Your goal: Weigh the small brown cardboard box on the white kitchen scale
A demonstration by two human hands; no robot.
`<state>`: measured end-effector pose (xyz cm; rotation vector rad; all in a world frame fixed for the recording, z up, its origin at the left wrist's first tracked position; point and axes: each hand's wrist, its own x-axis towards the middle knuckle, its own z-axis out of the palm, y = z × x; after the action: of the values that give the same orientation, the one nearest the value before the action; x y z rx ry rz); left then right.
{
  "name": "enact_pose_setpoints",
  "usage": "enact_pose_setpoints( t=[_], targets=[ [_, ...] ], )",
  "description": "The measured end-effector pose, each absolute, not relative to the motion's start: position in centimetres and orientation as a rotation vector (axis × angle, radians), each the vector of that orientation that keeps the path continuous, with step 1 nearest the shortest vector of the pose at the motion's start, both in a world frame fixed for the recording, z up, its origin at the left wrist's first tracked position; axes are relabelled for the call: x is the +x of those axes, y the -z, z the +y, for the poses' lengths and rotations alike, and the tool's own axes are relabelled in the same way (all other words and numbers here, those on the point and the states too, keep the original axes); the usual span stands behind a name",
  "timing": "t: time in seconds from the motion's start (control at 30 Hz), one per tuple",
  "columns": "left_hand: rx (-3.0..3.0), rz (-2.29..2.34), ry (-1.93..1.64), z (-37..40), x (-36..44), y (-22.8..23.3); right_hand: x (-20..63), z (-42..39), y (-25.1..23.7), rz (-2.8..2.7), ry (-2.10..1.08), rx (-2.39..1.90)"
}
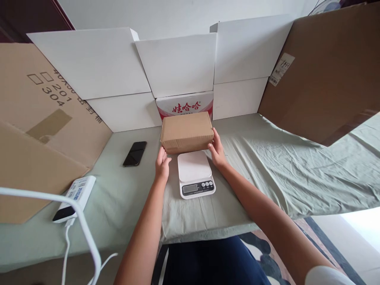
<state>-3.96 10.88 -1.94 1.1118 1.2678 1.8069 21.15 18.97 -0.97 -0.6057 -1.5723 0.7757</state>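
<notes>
A closed brown cardboard box [187,128] is held between my two hands, just behind the white kitchen scale [194,168]. My left hand [162,164] grips the box at its lower left corner, thumb apart from the fingers. At the box's right end, my right hand [217,150] has its fingers along the side and its thumb near the lower front corner. Whether the box rests on the cloth or is slightly lifted I cannot tell. The scale's platform carries nothing, and its display and buttons face me.
A black phone [135,153] lies to the left on the green cloth [127,198]. Nearer, a white power bank [75,198] has a white cable [67,241] plugged in. White boxes [178,63] stand behind; large cartons [323,75] flank both sides. A white curved bar [80,213] crosses the lower left.
</notes>
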Motion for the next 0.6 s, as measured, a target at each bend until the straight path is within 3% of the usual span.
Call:
enact_pose_setpoints(
  t=[0.23,0.6],
  targets=[
    [1.257,1.245,-1.876,8.6,-3.0,2.5,21.7,17.4,1.5,-1.545,-0.664,-0.681],
    [1.151,1.373,-1.893,2.2,-1.8,3.5,23.9,11.1,2.4,-1.526,-0.757,-0.755]
  ],
)
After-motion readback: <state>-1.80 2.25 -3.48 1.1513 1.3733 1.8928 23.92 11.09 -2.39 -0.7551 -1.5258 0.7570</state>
